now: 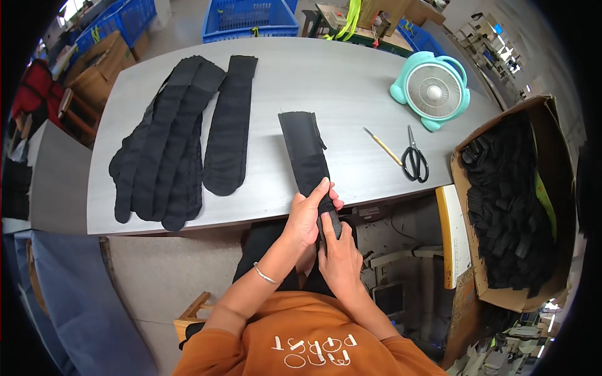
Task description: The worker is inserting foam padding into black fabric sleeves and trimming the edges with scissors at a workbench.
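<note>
A long black fabric strip (pixel 303 141) is held at the table's front edge, its wide square end pointing away from me over the grey table. My left hand (pixel 305 216) grips it from the left, thumb on top and fingers wrapped behind. Just below, my right hand (pixel 339 254) closes around its lower part, which looks dark grey and bunched. On the table to the left lie several overlapping black fabric strips (pixel 166 147) with rounded near ends. One more black strip (pixel 229 128) lies beside that pile.
Black-handled scissors (pixel 414 164) and a thin yellow-handled tool (pixel 384 148) lie on the grey table (pixel 351 75). A turquoise fan (pixel 434 91) stands at the far right. A cardboard box (pixel 463 207) of black pieces is at the right edge. Blue crates (pixel 249 25) stand beyond.
</note>
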The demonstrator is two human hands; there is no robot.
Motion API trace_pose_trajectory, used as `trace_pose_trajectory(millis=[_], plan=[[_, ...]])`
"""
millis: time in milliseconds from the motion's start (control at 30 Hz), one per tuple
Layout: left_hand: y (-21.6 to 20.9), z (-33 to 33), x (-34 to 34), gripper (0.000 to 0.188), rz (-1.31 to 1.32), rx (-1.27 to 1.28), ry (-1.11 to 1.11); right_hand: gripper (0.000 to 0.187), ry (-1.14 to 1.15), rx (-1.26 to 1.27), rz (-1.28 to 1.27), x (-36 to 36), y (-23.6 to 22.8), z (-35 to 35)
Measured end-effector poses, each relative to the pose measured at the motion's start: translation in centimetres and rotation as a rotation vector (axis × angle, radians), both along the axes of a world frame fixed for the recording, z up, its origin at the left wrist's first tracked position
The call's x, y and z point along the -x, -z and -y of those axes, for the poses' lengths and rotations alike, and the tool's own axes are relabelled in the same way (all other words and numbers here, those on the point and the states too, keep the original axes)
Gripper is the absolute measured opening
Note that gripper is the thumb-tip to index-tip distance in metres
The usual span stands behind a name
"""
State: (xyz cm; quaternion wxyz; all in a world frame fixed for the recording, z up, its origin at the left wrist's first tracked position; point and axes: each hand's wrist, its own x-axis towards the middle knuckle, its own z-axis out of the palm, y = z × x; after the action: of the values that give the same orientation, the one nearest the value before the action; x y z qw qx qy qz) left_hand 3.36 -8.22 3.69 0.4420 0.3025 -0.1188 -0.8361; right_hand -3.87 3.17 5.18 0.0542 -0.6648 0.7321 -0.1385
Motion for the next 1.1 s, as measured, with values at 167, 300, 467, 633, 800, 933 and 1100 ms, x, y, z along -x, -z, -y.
trace_pose_trajectory(millis=[167,300,467,633,800,933,1100], plan=[[1.5,-0.5,0.2,0.030,0.014,-0.019,-0.049,0.054,0.032,-0.090,-0.064,-0.1,1.2,1.4],[2.1,-1.0,0.3,0.032,0.067,0.079,0.006,0.035,0.059,-0.051,-0.126,0.1,2.6,3.8],[2.4,-0.9,0.0,0.031,0.032,0.129,0.068,0.031,0.068,-0.042,-0.069,0.6,2.3,5.0],[0.6,-0.1,-0.4,0.031,0.045,0.037,0.035,0.056,0.011,-0.143,-0.008,0.5,0.1,1.7],[1.5,-2.2,0.9,0.025,0.043,0.042,0.015,0.050,0.045,-0.071,-0.077,0.5,3.2,2.8],[0.7,-0.9,-0.3,0.027,0.084,0.139,0.050,0.046,0.000,-0.045,0.059,0.3,2.6,3.8],[0.7,2.2,-0.4,0.032,-0.034,0.061,0.045,0.067,-0.141,0.055,0.107,0.3,-2.3,1.4]])
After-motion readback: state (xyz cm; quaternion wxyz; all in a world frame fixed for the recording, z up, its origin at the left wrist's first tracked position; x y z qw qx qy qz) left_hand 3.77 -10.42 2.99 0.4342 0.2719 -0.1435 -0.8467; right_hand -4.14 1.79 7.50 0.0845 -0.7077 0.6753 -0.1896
